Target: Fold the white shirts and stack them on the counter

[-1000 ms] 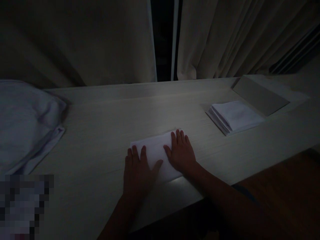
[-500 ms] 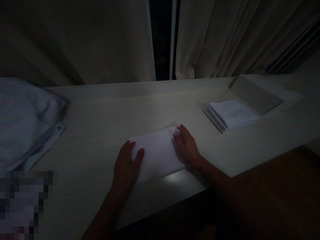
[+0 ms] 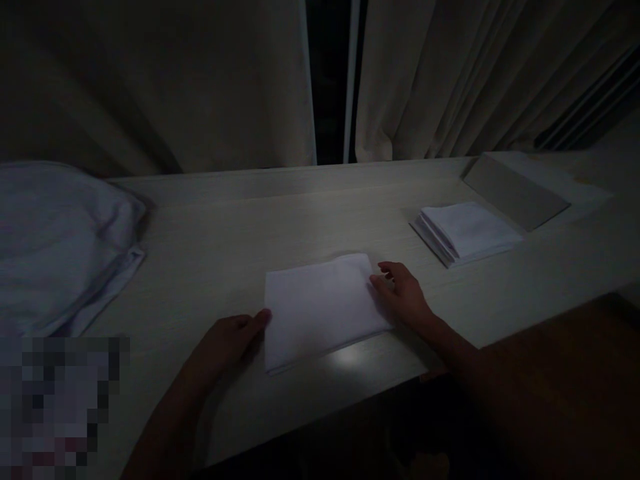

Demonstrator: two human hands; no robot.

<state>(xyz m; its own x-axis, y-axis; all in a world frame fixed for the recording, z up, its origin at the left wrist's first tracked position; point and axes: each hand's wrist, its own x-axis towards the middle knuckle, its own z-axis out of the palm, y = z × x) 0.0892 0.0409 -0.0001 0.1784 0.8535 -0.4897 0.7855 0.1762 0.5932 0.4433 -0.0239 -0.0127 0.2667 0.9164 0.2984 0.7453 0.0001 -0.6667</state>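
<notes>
White cloth, folded flat on the pale table, lies between two bare hands at the middle of the frame.

From where I stand, its longer side seems to run left to right, tipping up slightly towards the right, so each hand faces a short edge. The left hand is in contact, thumb tip at the left edge—its fingers are mostly hidden, so I can't tell if it pinches. The right hand is just beside the right edge—fingers loosely curled, a narrow gap to the thumb, whose tip is at the edge or very near it, nothing held. A folded stack sits farther off, upper right, nearer the right hand.
</notes>
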